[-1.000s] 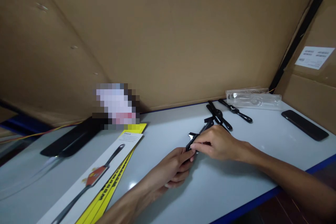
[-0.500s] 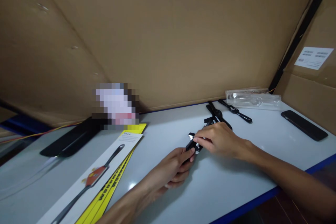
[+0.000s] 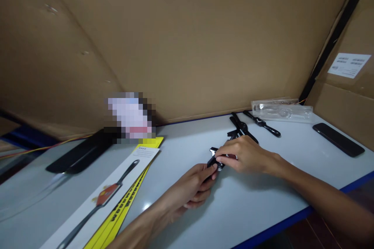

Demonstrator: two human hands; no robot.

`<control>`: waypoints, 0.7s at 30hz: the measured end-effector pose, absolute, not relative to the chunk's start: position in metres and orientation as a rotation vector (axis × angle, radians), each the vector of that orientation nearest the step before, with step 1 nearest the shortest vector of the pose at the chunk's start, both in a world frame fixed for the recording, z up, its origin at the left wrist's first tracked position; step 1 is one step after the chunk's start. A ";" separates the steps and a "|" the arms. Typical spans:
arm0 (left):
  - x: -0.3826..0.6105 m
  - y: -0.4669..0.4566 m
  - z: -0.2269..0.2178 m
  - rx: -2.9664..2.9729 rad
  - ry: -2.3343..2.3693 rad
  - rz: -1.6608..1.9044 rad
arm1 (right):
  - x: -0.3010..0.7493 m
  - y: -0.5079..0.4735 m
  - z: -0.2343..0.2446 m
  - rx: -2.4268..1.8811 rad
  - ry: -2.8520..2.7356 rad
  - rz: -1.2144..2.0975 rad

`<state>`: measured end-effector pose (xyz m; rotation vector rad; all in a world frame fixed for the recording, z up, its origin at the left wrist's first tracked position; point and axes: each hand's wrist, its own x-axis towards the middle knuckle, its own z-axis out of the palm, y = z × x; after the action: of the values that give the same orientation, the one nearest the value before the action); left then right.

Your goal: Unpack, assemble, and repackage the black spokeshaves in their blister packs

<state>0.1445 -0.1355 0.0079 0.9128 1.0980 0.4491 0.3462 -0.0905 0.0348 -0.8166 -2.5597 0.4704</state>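
Observation:
My left hand (image 3: pixel 191 188) and my right hand (image 3: pixel 245 155) meet over the white table (image 3: pixel 263 198) on one small black watch-like piece (image 3: pixel 216 158). The left fingertips pinch its near end. The right fingers curl over its far part, so most of it is hidden. Just beyond my right hand lie two more black watches (image 3: pixel 244 127) with their straps laid out, and a third one (image 3: pixel 261 123) to their right.
A clear plastic pack (image 3: pixel 282 109) lies at the back right, a black phone (image 3: pixel 338 139) near the right edge. Yellow and white cards showing a utensil (image 3: pixel 117 188) lie at the left, a long black tray (image 3: pixel 78 155) behind them. Cardboard walls stand behind.
My right hand's fingers have closed further over the black piece and shifted slightly toward my left hand. The left hand has barely moved.

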 end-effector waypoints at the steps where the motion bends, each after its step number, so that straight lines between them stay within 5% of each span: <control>1: 0.145 -0.136 0.008 0.913 1.098 0.452 | 0.347 -0.090 0.035 -0.798 -2.566 0.479; 14: 0.145 -0.134 0.008 0.916 1.111 0.449 | 0.344 -0.092 0.034 -0.887 -2.681 0.185; 21: 0.144 -0.135 0.009 0.925 1.105 0.449 | 0.335 -0.099 0.031 -0.973 -2.581 0.394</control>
<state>0.1443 -0.1346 0.0086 0.9251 1.1049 0.4492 0.3355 -0.0990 0.0315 -0.9732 -2.5810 0.3941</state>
